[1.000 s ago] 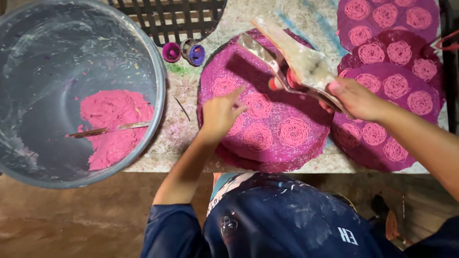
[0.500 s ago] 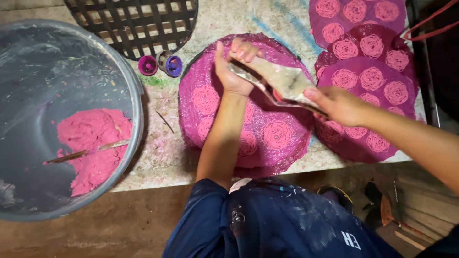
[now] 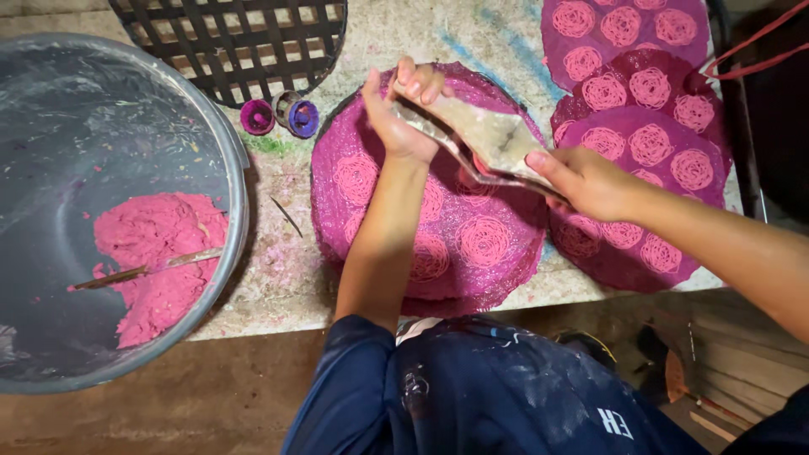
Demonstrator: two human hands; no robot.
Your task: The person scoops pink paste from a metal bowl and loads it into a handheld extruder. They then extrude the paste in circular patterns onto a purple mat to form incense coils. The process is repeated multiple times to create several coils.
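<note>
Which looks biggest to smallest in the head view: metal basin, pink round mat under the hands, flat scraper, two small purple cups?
1. Metal basin, partly cut off by the frame.
2. Pink round mat, partly covered by the arm.
3. Flat scraper, held higher, nearer the camera, so it may look oversized.
4. Two purple cups: alike, unranked.

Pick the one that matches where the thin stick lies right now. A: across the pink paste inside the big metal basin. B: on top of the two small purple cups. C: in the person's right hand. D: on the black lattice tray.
A: the thin stick lies across the pink paste inside the metal basin, left of both hands.
</note>
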